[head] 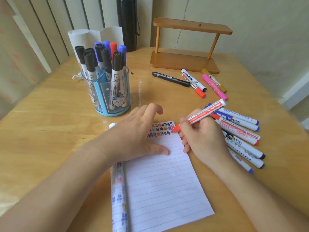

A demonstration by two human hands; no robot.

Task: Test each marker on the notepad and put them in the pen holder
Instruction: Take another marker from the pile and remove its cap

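Red marker (pixel 206 113) sat in your right hand (pixel 202 136), fingers curled round its barrel. Its red end touched the notepad (pixel 163 181) at the page's one o'clock corner, just beside the rows of test marks (pixel 161 129). Whether that end was cap or nib could not be told. Your left hand (pixel 133 136) lay open with fingers spread, pressing the page onto the table (pixel 50 123).

To do this stroke well, you needed a short, light mark on the bare paper below the rows, with the left hand stopping the sheet from sliding.

Pen holder (pixel 107 113) stood at eleven o'clock from the notepad, packed with upright markers, their black, blue and red caps up. Loose markers (pixel 242 136) lay heaped at three o'clock, and a smaller group (pixel 197 82) at one o'clock.
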